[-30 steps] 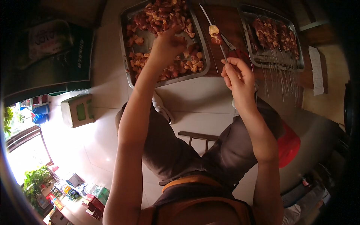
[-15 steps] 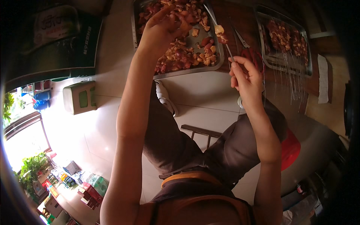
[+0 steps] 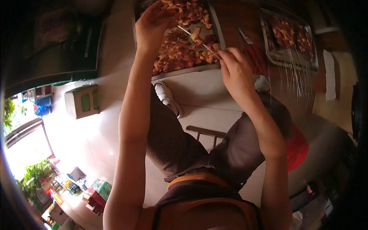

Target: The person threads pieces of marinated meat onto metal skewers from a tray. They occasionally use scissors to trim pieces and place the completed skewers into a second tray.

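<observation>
My right hand (image 3: pixel 234 65) is shut on the lower end of a thin skewer (image 3: pixel 211 50), pinched between thumb and fingers. Pieces of raw meat (image 3: pixel 196 37) are threaded along it, and its bare tip points up and left toward my left hand (image 3: pixel 155 23). That hand is over the metal tray (image 3: pixel 184 72), its fingers bunched close to the tip. Against the meat behind them, I cannot make out what they hold. Chopped raw marinated meat (image 3: pixel 176 51) covers much of the tray.
Right of the tray, red-handled scissors (image 3: pixel 255 57) lie on the brown wooden surface (image 3: pixel 234 23). Beyond them, a second metal tray (image 3: pixel 268 57) holds loaded meat skewers (image 3: pixel 291 34), their bare ends sticking out toward me. A beige box-like bin (image 3: pixel 82 101) stands on the floor at left.
My right hand has swung left, bringing the skewer from beside the tray to over it. My left hand has drawn back left from the meat. The skewer tip now sits near its fingers.
</observation>
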